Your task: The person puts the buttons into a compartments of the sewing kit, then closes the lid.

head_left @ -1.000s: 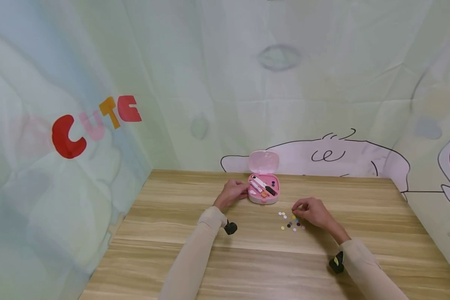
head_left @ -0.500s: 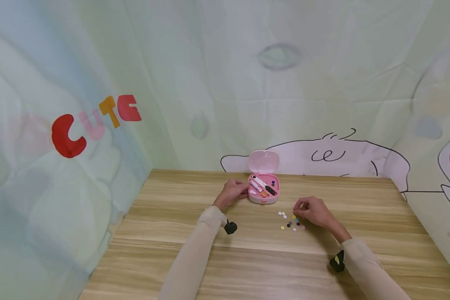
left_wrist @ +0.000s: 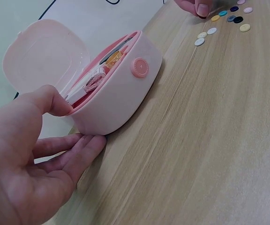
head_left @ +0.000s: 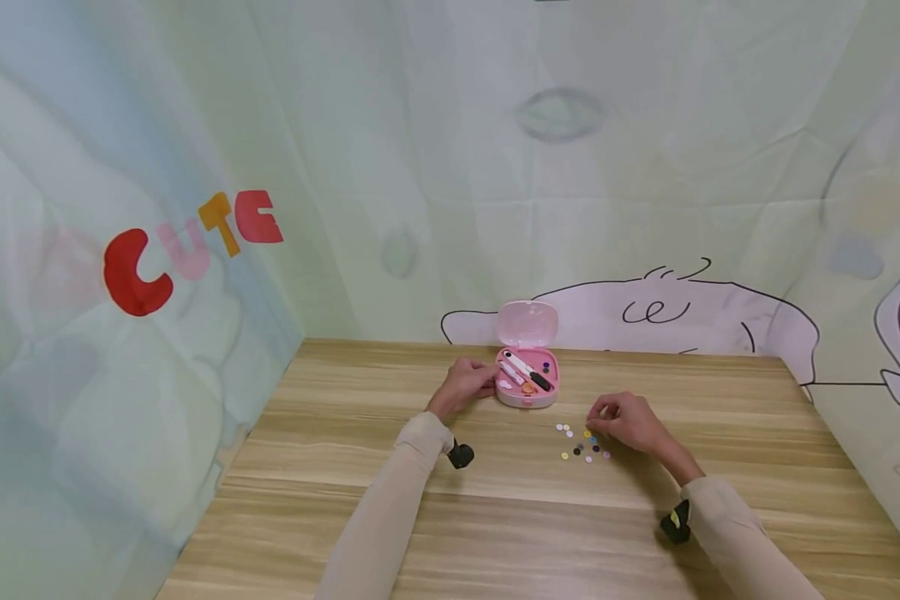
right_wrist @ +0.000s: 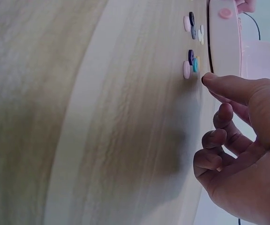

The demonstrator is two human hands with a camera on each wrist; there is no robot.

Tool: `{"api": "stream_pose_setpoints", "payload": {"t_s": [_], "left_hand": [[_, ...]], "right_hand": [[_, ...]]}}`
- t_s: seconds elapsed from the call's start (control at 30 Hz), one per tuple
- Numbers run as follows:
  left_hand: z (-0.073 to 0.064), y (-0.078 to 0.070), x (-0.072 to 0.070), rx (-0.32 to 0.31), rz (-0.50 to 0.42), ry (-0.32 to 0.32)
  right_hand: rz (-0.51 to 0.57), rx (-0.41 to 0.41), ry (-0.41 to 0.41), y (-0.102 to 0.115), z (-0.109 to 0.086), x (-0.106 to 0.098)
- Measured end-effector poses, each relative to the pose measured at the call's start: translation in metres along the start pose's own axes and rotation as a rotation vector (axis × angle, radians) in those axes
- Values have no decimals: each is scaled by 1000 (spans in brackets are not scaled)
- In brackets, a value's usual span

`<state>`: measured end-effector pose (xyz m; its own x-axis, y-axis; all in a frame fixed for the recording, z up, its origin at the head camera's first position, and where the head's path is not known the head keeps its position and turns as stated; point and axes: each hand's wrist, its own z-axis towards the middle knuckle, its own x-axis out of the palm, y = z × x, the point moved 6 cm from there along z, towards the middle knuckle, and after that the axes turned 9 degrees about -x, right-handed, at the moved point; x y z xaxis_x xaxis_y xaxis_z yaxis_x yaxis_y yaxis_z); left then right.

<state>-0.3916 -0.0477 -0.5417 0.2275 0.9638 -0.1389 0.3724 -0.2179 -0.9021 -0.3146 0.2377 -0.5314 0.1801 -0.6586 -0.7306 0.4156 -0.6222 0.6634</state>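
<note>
My left hand (head_left: 465,385) holds the left side of a pink and white sewing box (left_wrist: 121,101). Its thumb hooks over the rim while the fingers press the outer wall low down. The lid (left_wrist: 46,56) stands raised at the back. Inside lie a white and black tool (head_left: 521,364), an orange round piece (head_left: 528,388) and two dark buttons (head_left: 546,367). Right of the box, my right hand (head_left: 630,421) pinches a small dark button (right_wrist: 203,80) between thumb and forefinger, mostly hidden by the fingertips. Its other fingers are loosely curled.
Several loose buttons, among them a yellow one (head_left: 565,456), a black one (left_wrist: 238,19) and a pink one (right_wrist: 186,70), lie on the wooden table (head_left: 510,533) in front of the box. A printed cloth backdrop (head_left: 420,167) rises along the table's back and sides.
My right hand has shifted very slightly to the right, still pinching. The left hand and the box have stayed in place.
</note>
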Motion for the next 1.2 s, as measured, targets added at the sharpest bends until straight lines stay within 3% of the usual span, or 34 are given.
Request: {"api": "stream_pose_setpoints", "payload": {"t_s": [0.6, 1.2], "left_hand": [[-3, 0, 0, -13, -1, 9], [-3, -2, -1, -12, 7, 8]], "right_hand": [[-2, -22, -15, 2, 5, -5], [22, 27, -36, 22, 36, -8]]}}
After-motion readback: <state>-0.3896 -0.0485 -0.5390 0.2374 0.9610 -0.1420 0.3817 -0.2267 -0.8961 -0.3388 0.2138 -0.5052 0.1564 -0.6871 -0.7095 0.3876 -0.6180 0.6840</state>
